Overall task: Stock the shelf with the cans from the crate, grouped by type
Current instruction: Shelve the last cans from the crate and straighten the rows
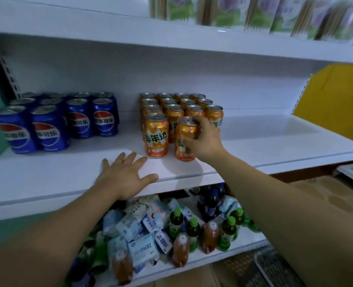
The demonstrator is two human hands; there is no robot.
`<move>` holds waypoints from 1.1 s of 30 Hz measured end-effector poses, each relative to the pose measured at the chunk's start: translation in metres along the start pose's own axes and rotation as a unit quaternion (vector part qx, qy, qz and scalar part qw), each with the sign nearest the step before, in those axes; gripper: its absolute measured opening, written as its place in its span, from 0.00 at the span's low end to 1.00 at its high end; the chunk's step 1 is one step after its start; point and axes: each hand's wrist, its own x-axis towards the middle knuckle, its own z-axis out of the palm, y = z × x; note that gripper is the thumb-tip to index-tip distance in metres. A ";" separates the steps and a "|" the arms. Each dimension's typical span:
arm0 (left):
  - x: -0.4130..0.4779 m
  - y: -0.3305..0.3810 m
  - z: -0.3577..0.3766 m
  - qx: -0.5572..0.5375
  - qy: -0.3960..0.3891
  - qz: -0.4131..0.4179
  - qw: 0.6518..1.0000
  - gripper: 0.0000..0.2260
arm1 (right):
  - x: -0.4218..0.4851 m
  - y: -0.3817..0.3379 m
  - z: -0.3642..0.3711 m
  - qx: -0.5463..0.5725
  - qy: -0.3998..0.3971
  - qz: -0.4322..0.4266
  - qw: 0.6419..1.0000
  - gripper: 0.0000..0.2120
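Note:
On the white middle shelf (68,175) stand two groups of cans. Several blue cola cans (49,129) fill the left side. Several orange soda cans (157,135) stand in rows at the centre. My right hand (204,141) grips one orange can (184,139) from its right side; the can stands upright at the front of the orange group, to the right of the front-left orange can. My left hand (123,175) rests flat on the shelf's front edge, fingers spread, holding nothing. The crate is out of sight.
The shelf's right half (274,131) is bare up to a yellow side panel (334,96). The shelf above holds green and purple packs (254,13). Below, green-capped bottles (192,230), dark soda bottles (210,201) and blue-white packets (142,228) crowd the lower shelf.

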 end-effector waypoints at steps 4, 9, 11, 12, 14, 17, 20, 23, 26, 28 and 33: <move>0.000 -0.001 0.002 -0.001 0.012 0.002 1.000 0.38 | 0.014 0.008 0.014 -0.016 0.007 -0.031 0.999 0.30; -0.001 0.000 0.002 0.000 0.016 0.009 1.000 0.38 | 0.025 0.014 0.024 0.003 -0.001 -0.037 0.999 0.30; -0.002 -0.001 0.003 -0.003 0.018 0.010 1.000 0.38 | 0.026 0.015 0.029 0.013 0.001 -0.034 0.999 0.31; -0.002 -0.001 0.003 -0.003 0.021 0.010 1.000 0.38 | 0.026 0.014 0.030 0.015 0.002 -0.032 0.999 0.31; -0.002 -0.001 0.003 -0.005 0.026 0.011 1.000 0.38 | 0.023 0.013 0.032 0.019 -0.004 -0.023 1.000 0.34; -0.004 -0.001 -0.001 -0.013 0.018 0.012 1.000 0.37 | 0.008 0.009 0.020 0.010 -0.025 -0.016 1.000 0.37; -0.010 0.002 -0.005 -0.030 0.011 0.012 0.999 0.36 | -0.019 0.018 -0.007 -0.079 -0.040 0.023 0.996 0.35; -0.026 0.028 -0.008 -0.079 0.026 0.045 0.996 0.36 | -0.054 0.032 -0.042 -0.154 -0.073 0.084 0.982 0.35; -0.056 0.083 -0.001 -0.101 0.052 0.167 0.979 0.34 | -0.095 0.051 -0.076 -0.192 -0.100 0.143 0.966 0.34; -0.078 0.122 0.017 -0.102 0.044 0.238 0.965 0.33 | -0.126 0.067 -0.094 -0.197 -0.110 0.183 0.957 0.35; -0.115 0.193 0.102 -0.108 -0.121 0.298 0.941 0.32 | -0.207 0.119 -0.124 -0.235 -0.132 0.261 0.927 0.34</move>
